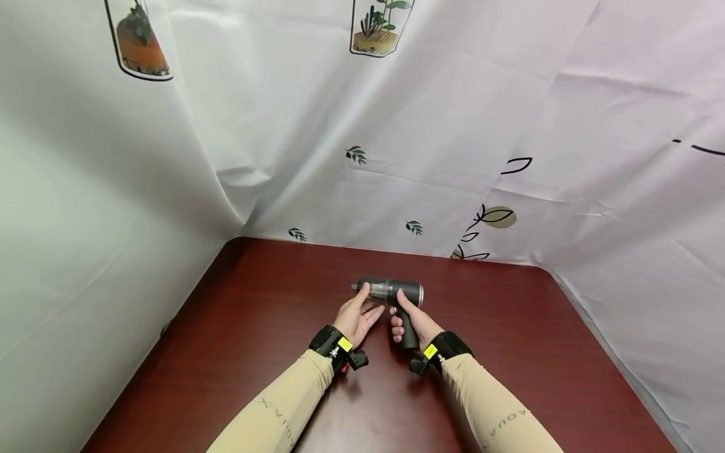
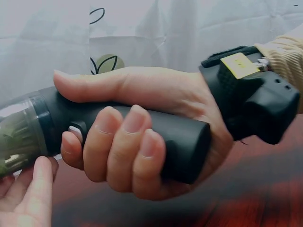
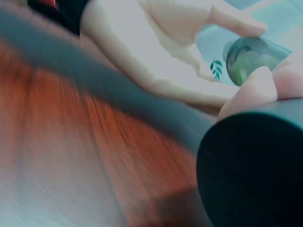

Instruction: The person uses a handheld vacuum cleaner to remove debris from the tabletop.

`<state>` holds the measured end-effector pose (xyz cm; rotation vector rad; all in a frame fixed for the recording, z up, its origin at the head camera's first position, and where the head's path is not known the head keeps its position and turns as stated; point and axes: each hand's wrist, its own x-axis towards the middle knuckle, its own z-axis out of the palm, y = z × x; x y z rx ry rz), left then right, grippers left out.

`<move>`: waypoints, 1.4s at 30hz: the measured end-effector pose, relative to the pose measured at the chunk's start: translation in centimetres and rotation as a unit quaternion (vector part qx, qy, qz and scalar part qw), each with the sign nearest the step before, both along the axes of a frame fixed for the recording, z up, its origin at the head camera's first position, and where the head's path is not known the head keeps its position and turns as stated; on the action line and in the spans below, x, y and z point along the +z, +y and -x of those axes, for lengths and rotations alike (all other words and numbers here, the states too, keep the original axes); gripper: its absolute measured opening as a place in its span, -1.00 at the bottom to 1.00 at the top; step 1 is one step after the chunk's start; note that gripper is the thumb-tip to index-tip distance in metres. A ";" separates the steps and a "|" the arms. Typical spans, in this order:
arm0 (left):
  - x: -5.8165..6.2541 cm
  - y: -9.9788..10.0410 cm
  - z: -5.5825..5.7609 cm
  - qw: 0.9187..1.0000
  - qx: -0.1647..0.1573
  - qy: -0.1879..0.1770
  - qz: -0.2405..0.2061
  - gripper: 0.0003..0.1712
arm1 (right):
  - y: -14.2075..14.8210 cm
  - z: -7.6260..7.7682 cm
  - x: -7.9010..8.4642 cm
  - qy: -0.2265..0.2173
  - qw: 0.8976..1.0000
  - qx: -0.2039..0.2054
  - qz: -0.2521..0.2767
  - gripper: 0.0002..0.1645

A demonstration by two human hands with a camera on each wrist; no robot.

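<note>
A dark pistol-shaped handheld vacuum [image 1: 406, 290] with a see-through front cup [image 2: 20, 135] is held above the table, its narrow nozzle pointing left in the head view. My right hand [image 1: 418, 322] grips the handle [image 2: 187, 144], fingers wrapped round it and thumb along the top. A small light button [image 2: 75, 133] shows near the right forefinger. My left hand [image 1: 354, 319] holds the cup, thumb on one side and rather straight fingers below. In the right wrist view, the handle's end [image 3: 251, 165] looms close, and the left thumb rests on the cup.
A glossy red-brown table [image 1: 255, 352] lies underneath. White cloth walls [image 1: 294, 113] with plant prints enclose its back and sides. Each wrist wears a black camera strap [image 1: 453, 345].
</note>
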<state>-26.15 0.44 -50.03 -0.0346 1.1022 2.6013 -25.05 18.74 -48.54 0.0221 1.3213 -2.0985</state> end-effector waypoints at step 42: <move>0.0 0.1 -0.5 1.000 -0.007 0.006 -0.018 -0.25 | -0.1 -0.6 -0.5 0.019 0.999 -0.031 -0.030 -0.38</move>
